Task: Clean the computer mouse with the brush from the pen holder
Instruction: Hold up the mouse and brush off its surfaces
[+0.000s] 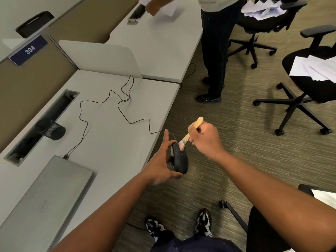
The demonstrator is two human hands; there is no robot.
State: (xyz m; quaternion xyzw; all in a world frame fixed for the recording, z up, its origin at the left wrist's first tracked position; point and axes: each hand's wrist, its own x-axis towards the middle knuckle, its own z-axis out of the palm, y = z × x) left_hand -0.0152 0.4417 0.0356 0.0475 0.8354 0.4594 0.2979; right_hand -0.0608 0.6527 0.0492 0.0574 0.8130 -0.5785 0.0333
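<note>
My left hand (161, 161) grips a black computer mouse (180, 160) in the air just past the desk's edge, above the carpet. Its thin black cable (101, 101) loops back across the desk to the laptop. My right hand (204, 138) holds a small brush with a pale wooden handle (197, 122). The brush's bristles (182, 144) touch the front end of the mouse. A black mesh pen holder (52, 129) lies tipped on its side on the desk at the left.
A shut grey laptop (45, 199) lies at the desk's near left. The white desk (112, 142) has a cable slot along its back. Another person (214, 51) stands at the neighbouring desk. Two office chairs (309, 79) carry loose papers on the right.
</note>
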